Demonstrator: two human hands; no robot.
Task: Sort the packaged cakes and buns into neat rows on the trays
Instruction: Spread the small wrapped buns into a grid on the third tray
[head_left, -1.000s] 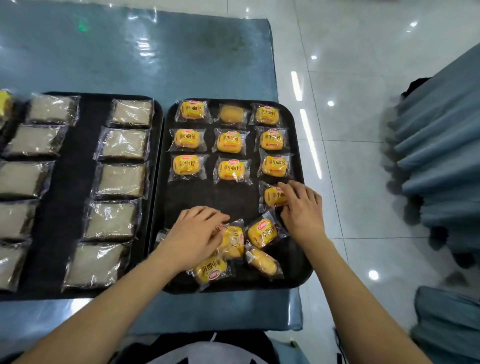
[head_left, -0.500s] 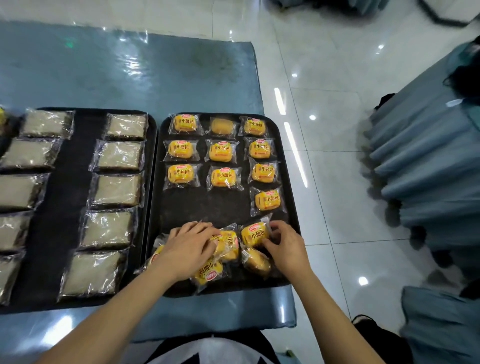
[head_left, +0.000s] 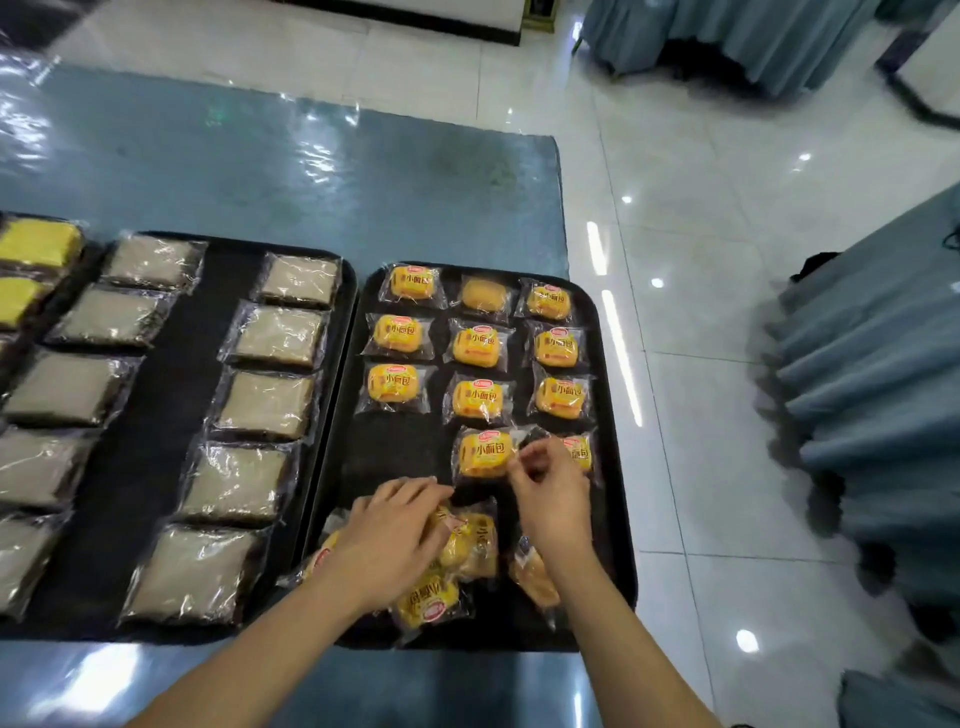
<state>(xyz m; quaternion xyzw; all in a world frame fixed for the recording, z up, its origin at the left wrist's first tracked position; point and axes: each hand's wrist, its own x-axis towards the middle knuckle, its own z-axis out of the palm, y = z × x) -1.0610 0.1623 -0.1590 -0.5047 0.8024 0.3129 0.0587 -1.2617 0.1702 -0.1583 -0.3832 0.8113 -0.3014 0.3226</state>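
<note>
Two black trays sit side by side on a blue, plastic-covered tabletop (head_left: 322, 171). The right tray (head_left: 613, 519) carries small yellow buns in clear wrappers: three tidy rows of three fill its far half, and a fourth row is started below them.

The right hand (head_left: 548, 499) reaches over the near-right part of this tray. Its thumb and fingers are curled and pinch the right edge of the wrapper of a bun (head_left: 483, 454) that lies flat in the middle of the fourth row, just beyond and to the left of the hand. Another bun (head_left: 579, 452) lies just beside it at the right end of that row, partly hidden behind the fingers.

The left hand (head_left: 387, 545) rests palm down on a loose pile of buns (head_left: 467, 540) at the near edge of the same tray, fingers bent over the wrappers; whether it actually grips one I cannot tell. More buns from the pile stick out beneath it, one with a red label (head_left: 428, 605) nearest the tray's front rim, and one (head_left: 535, 577) lies under the right wrist.

The left tray (head_left: 150, 467) holds pale rectangular cakes in clear wrappers, set in columns, with a bare strip of tray between two of them. At the far left edge, yellow cakes (head_left: 36, 244) show partly.
</note>
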